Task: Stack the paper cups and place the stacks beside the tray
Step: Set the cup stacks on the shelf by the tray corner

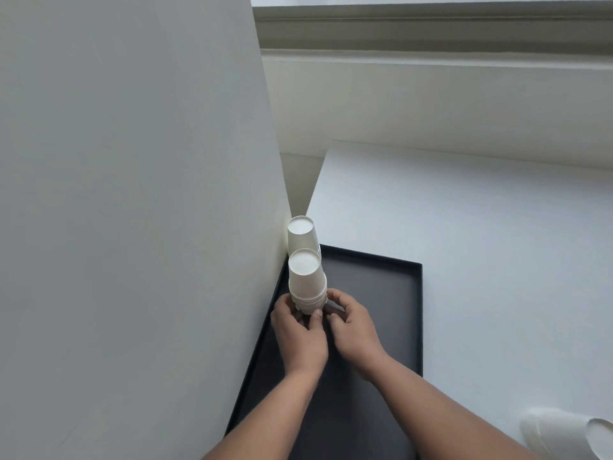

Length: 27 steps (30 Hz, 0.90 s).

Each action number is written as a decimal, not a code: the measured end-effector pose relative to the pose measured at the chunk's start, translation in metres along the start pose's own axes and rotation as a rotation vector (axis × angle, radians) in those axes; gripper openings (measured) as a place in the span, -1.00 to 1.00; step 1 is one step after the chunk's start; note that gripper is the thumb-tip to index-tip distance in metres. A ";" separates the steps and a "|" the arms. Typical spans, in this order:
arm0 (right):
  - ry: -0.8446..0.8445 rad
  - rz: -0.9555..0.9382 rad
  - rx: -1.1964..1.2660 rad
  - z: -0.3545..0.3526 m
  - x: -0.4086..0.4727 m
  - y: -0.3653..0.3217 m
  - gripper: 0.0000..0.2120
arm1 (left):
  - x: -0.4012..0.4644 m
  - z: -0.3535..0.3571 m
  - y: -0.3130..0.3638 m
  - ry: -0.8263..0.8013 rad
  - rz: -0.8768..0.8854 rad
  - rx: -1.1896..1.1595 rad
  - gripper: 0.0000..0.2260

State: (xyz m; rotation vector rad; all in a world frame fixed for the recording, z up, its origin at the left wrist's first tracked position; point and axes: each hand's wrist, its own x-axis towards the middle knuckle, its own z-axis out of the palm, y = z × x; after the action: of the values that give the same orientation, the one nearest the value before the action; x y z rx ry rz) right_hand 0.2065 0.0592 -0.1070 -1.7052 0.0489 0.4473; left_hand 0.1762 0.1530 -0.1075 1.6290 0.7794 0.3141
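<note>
- Both hands, left hand (297, 330) and right hand (353, 327), gripped the near stack (306, 280) base, over the dark tray (388, 327).
- A second stack (302, 235) stood just beyond, against the white wall (132, 194) at left.
- More cups (570, 433) lay toppled on the table (497, 244), near right.

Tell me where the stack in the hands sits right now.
Head view, centre: the held stack stands upside down at the tray's left edge by the wall, another stack just behind.

tall white wall panel (132, 194) standing along the left edge of the white table (497, 244) | pale window sill (431, 94) running behind its far edge
</note>
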 end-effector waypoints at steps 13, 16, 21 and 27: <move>-0.194 0.042 0.282 0.020 0.023 -0.005 -0.36 | 0.016 0.002 -0.003 0.073 -0.013 -0.076 -0.40; -0.196 0.054 0.295 0.019 0.025 -0.005 -0.35 | 0.017 0.002 -0.003 0.067 -0.020 -0.078 -0.40; -0.134 0.067 0.167 0.013 0.021 -0.003 -0.31 | 0.013 0.001 -0.007 0.050 -0.036 -0.017 -0.41; 0.035 0.010 -0.087 -0.015 -0.011 0.006 -0.44 | -0.017 0.001 -0.011 -0.034 -0.002 0.175 -0.45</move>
State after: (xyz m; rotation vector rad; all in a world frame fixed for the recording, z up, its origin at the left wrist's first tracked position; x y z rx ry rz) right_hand 0.1989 0.0411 -0.1073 -1.7989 0.0643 0.4321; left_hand 0.1605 0.1416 -0.1142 1.7930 0.8004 0.2209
